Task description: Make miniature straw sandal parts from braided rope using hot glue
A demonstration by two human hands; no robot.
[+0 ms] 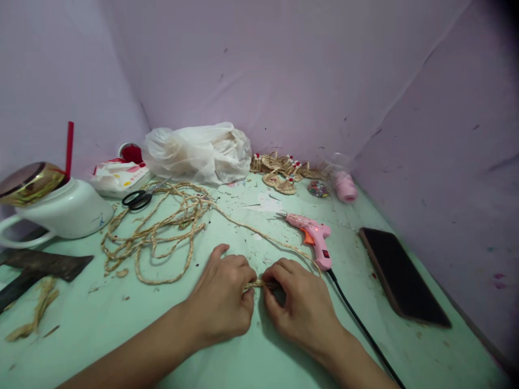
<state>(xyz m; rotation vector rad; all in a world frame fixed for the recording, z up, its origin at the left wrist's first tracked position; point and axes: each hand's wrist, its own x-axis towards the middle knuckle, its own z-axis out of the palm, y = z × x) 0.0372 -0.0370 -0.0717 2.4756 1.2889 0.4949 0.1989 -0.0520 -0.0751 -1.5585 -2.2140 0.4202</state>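
Note:
Between my two hands a short stretch of braided straw cord (256,284) shows, tan and thin. My left hand (227,294) is closed with its fingers pinching one side of it. On the other side my right hand (298,302) pinches the same cord between thumb and fingertips. From behind the right hand the cord runs back across the table to a loose, tangled heap of braid (162,237) at the left. Just beyond the right hand lies a pink glue gun (314,235) on its side, a small orange light glowing on it. The cord's end is hidden by my fingers.
Black-handled scissors (138,200) lie behind the heap. At the left are a white mug (77,208) and a hammer (48,263). A white plastic bag (200,151), finished straw pieces (284,170) and a pink thread spool (345,187) stand at the back. A phone (401,275) lies right, near the glue gun's black cable (363,327).

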